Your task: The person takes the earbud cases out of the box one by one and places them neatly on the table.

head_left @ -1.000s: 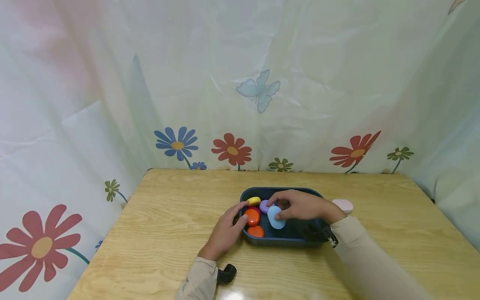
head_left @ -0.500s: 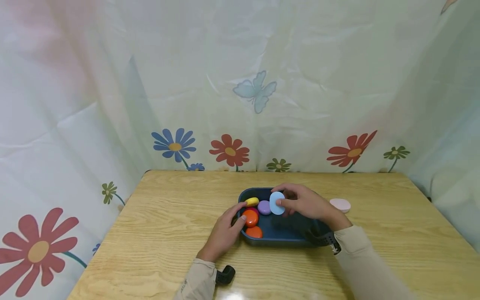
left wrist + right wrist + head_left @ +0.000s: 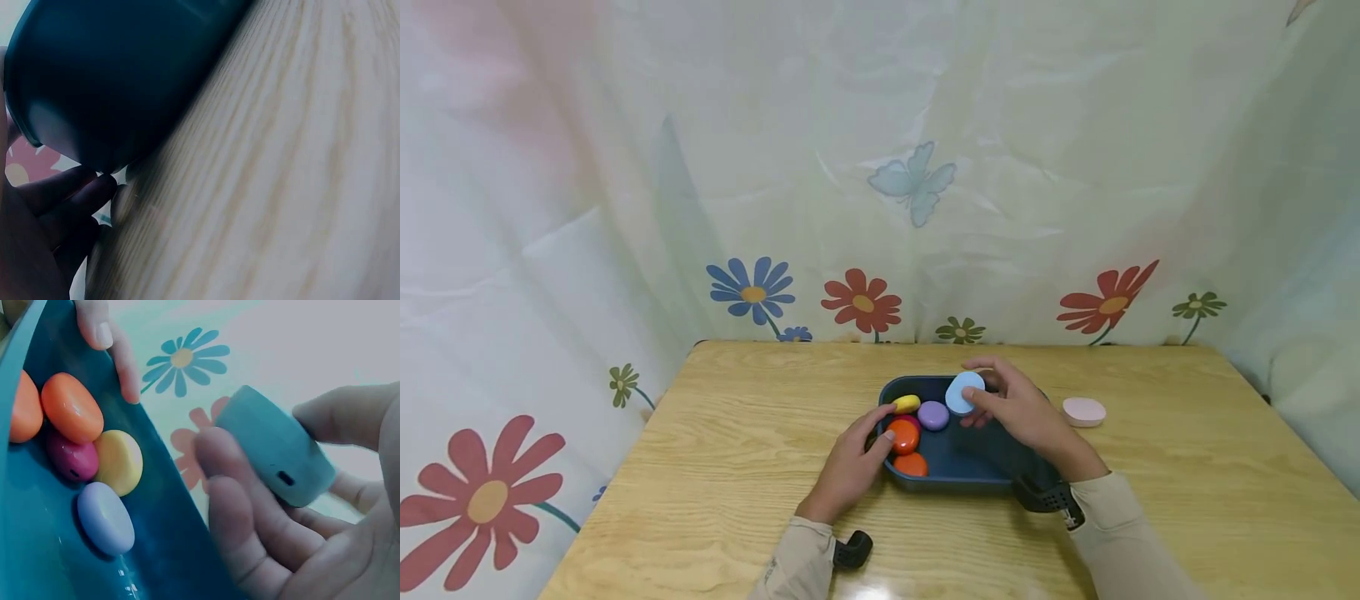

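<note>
My right hand point(image 3: 1018, 408) pinches a light blue pebble-shaped block point(image 3: 962, 393) between thumb and fingers, above the far rim of a dark blue tray point(image 3: 970, 482). A small dark slot shows in the block's side point(image 3: 275, 450) in the right wrist view. My left hand point(image 3: 850, 467) grips the tray's left end, with thumb and a finger over the rim and other fingers against the outer wall. Inside, at the left, lie similar rounded blocks: a yellow one point(image 3: 120, 462), a purple one point(image 3: 933, 415), a magenta one point(image 3: 72, 456) and two orange ones, one upper point(image 3: 904, 437), one lower point(image 3: 912, 464).
A pale pink rounded block point(image 3: 1084, 411) lies on the wooden table point(image 3: 760, 433), right of the tray. Behind the table's far edge hangs a flower-printed curtain point(image 3: 820, 200). Black straps with small devices circle both wrists.
My right hand has raised the light blue block from low inside the tray and moved it back and slightly right, turning it. My left hand keeps its place at the tray's end.
</note>
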